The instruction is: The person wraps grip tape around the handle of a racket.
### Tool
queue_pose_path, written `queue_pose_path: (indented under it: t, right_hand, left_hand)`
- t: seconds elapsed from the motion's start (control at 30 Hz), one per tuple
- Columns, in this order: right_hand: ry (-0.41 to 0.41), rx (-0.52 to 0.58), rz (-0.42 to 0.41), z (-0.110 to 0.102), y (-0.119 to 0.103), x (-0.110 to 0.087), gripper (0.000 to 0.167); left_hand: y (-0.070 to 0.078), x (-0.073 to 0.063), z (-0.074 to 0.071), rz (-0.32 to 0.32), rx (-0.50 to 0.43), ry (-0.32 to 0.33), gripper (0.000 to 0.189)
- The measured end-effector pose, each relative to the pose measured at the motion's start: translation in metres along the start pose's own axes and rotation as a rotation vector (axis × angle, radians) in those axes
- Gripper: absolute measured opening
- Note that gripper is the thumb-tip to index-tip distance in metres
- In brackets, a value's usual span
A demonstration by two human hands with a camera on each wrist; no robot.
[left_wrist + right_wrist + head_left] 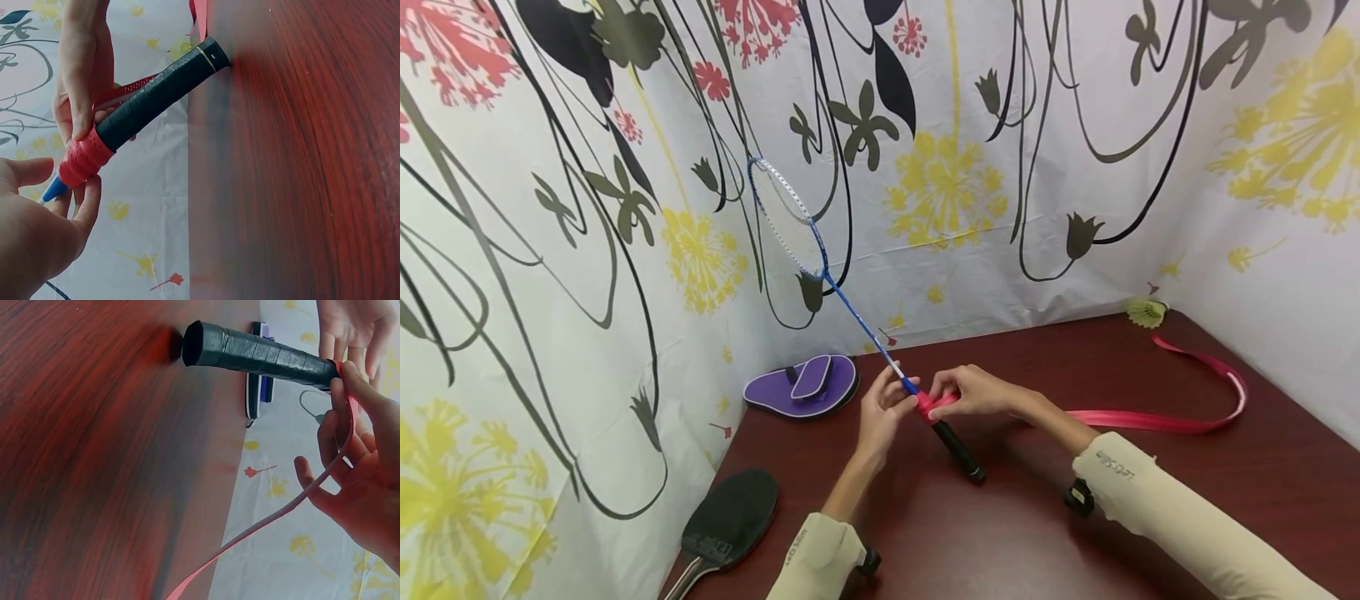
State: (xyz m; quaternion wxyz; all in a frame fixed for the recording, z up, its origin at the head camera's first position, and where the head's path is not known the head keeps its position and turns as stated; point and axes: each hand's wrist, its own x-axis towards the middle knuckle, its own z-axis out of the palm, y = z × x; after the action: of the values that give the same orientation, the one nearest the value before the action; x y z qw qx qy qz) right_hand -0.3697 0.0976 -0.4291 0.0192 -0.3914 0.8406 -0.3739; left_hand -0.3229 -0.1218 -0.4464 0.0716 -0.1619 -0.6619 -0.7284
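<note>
A badminton racket [859, 321] with a blue shaft slants up to the left, its head raised by the patterned cloth. Its black handle [156, 94] points down over the table. Red perforated grip tape [84, 159] is wound in layers around the handle's upper end. My left hand [880, 417] holds the racket at the blue cone, fingers curled beneath it; the thumb stands off in the left wrist view. My right hand [973, 390] pinches the red tape against the handle between thumb and fingers. From there, the loose tape strip [269, 519] trails away.
The strip's long tail [1180, 423] curves over the brown table [1037, 533] toward a yellow-green shuttlecock [1147, 313] in the back right corner. A purple paddle case [801, 387] lies at the back left. Nearer, a black table tennis paddle [733, 517] sits at the left edge.
</note>
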Motion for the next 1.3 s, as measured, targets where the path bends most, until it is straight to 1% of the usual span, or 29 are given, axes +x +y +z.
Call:
queue_pose_path:
  t: [0.13, 0.23, 0.37, 0.47, 0.57, 0.67, 0.73, 0.8, 0.87, 1.0, 1.07, 1.17, 1.3]
  right_hand:
    - [0.017, -0.011, -0.010, 0.003, -0.002, 0.001, 0.029]
    - [0.034, -0.033, 0.002, 0.006, -0.003, 0.003, 0.034]
    - [0.047, -0.049, 0.020, 0.010, -0.004, 0.005, 0.041]
    - [0.041, -0.041, 0.022, 0.010, -0.005, 0.004, 0.042]
    - [0.020, -0.014, -0.006, 0.006, -0.003, 0.001, 0.034]
    - [-0.006, 0.011, -0.047, -0.002, 0.001, -0.003, 0.020]
    - [-0.023, 0.020, -0.060, -0.007, 0.003, -0.006, 0.011]
    - [-0.037, 0.018, -0.067, -0.011, 0.007, -0.008, 0.007]
    - [-0.048, 0.021, -0.067, -0.014, 0.009, -0.010, 0.007]
    - [-0.040, 0.019, -0.047, -0.017, 0.013, -0.013, 0.007]
    - [-0.029, 0.023, -0.035, -0.018, 0.014, -0.014, 0.008]
    - [-0.026, 0.032, -0.030, -0.019, 0.015, -0.015, 0.008]
    - [-0.030, 0.014, -0.033, -0.019, 0.016, -0.014, 0.006]
  left_hand:
    - [-0.002, 0.000, 0.003, 0.020, 0.033, 0.018, 0.067]
    - [-0.004, 0.001, 0.007, 0.038, 0.071, 0.044, 0.070]
    - [-0.008, 0.001, 0.012, 0.074, 0.154, 0.097, 0.075]
    - [-0.009, 0.002, 0.015, 0.107, 0.198, 0.119, 0.077]
    - [-0.003, 0.000, 0.017, 0.125, 0.212, 0.115, 0.076]
    - [0.010, -0.005, 0.019, 0.131, 0.208, 0.105, 0.073]
    - [0.020, -0.009, 0.019, 0.140, 0.206, 0.105, 0.071]
    - [0.024, -0.012, 0.018, 0.143, 0.207, 0.108, 0.071]
    - [0.021, -0.011, 0.016, 0.139, 0.207, 0.115, 0.072]
    - [0.002, -0.004, 0.010, 0.131, 0.196, 0.109, 0.075]
    - [-0.005, -0.001, 0.007, 0.127, 0.193, 0.095, 0.075]
    - [-0.007, 0.001, 0.006, 0.124, 0.198, 0.066, 0.075]
    - [-0.005, 0.000, 0.005, 0.103, 0.114, 0.030, 0.076]
